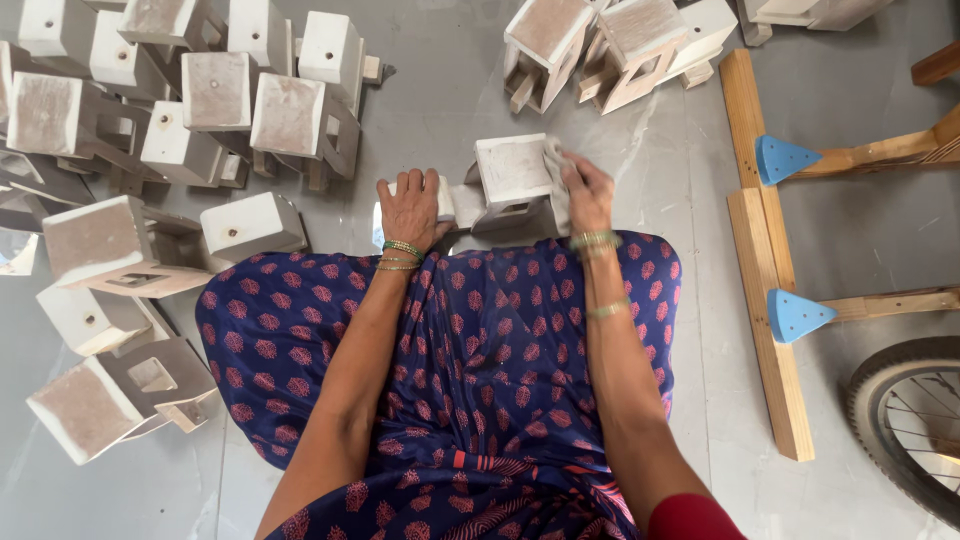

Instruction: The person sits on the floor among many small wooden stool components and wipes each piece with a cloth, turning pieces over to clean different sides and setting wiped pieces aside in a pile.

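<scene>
A white wooden birdhouse (pixel 512 172) lies on the grey floor just past my knees. My left hand (pixel 411 207) grips its projecting white end on the left side. My right hand (pixel 587 189) presses a grey cloth (pixel 556 178) against the birdhouse's right side. Both wrists carry green and gold bangles. My lap is covered by a dark blue cloth with red dots (pixel 480 350).
Several white birdhouses (pixel 210 120) are heaped on the floor to the left, and more (pixel 610 45) lie ahead at the top. A wooden frame with blue triangular pieces (pixel 770 230) stands on the right. A bicycle wheel (pixel 905 420) shows at the lower right.
</scene>
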Demonstrator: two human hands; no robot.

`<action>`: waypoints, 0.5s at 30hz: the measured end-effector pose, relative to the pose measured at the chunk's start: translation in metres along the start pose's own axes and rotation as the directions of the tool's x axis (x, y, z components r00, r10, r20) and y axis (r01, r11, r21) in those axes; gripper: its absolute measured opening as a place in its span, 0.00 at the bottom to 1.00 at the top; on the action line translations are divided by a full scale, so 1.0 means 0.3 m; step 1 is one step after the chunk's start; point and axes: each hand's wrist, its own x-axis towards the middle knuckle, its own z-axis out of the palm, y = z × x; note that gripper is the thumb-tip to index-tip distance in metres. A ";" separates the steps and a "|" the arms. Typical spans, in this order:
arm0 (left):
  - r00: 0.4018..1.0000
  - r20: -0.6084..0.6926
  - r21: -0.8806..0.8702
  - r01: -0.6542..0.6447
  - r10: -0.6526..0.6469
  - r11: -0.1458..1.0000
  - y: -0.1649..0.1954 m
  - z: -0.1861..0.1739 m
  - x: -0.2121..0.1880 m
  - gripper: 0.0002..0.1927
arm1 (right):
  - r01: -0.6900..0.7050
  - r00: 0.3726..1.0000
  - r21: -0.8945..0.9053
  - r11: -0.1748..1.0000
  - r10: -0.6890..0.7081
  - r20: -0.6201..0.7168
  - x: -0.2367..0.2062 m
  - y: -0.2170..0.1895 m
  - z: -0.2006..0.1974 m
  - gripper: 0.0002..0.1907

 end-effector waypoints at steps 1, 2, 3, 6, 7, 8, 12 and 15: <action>1.000 0.002 -0.005 0.002 -0.002 1.000 -0.001 0.002 0.001 0.43 | -0.027 1.000 -0.048 0.998 0.027 -0.017 -0.037 -0.003 -0.020 0.16; 1.000 0.006 -0.012 0.004 -0.004 1.000 -0.002 0.004 -0.001 0.43 | -0.057 0.998 -0.097 0.994 0.054 -0.034 -0.060 -0.003 -0.033 0.17; 1.000 0.009 -0.020 0.007 -0.007 1.000 -0.003 0.006 -0.001 0.43 | -0.067 0.997 -0.129 0.989 0.062 -0.042 -0.074 -0.002 -0.043 0.16; 1.000 -0.002 -0.044 -0.023 0.023 0.999 -0.012 0.007 -0.001 0.41 | -0.036 0.998 -0.201 0.979 0.026 -0.051 -0.069 0.006 -0.056 0.15; 0.999 -0.001 -0.056 -0.036 0.036 0.998 -0.016 0.006 -0.001 0.41 | 0.016 0.999 -0.204 0.979 -0.025 -0.040 -0.043 0.010 -0.049 0.15; 0.999 -0.003 -0.065 -0.049 0.049 0.997 -0.021 0.004 0.001 0.42 | 0.070 0.997 -0.205 0.976 -0.078 -0.027 -0.010 0.012 -0.038 0.15; 0.998 0.014 -0.079 -0.068 0.069 0.995 -0.026 -0.004 0.006 0.43 | 0.085 0.991 -0.221 0.972 -0.106 -0.083 0.130 0.007 0.037 0.14; 1.000 0.022 -0.056 -0.016 0.017 0.998 -0.016 -0.007 0.007 0.43 | 0.115 0.992 -0.123 0.986 -0.121 -0.042 0.149 -0.011 0.076 0.14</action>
